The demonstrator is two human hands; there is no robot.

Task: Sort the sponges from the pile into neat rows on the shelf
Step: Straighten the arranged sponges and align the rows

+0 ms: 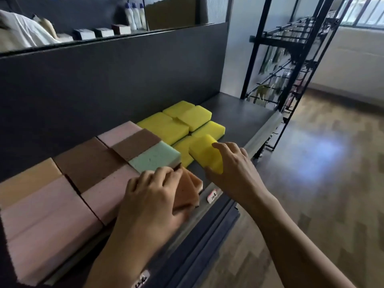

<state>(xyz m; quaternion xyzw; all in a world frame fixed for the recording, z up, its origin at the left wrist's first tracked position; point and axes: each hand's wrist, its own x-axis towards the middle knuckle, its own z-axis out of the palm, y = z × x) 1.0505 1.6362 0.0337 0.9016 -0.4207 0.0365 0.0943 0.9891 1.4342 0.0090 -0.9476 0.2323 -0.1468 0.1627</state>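
My right hand (232, 169) grips a yellow sponge (204, 152) just above the dark shelf (239, 117), beside several yellow sponges (176, 123) laid in rows. My left hand (151, 196) holds an orange sponge (186, 190) at the shelf's front edge, fingers curled over its top. Pink sponges (45, 217) and brown-topped sponges (89, 163) lie in rows to the left. A green sponge (155, 157) sits between the brown and yellow ones.
A price tag (212, 196) is clipped to the shelf's front rail. The upper shelf holds white bottles (135, 15) and small boxes. A black wire rack (291, 59) stands to the right on a wooden floor (322, 183).
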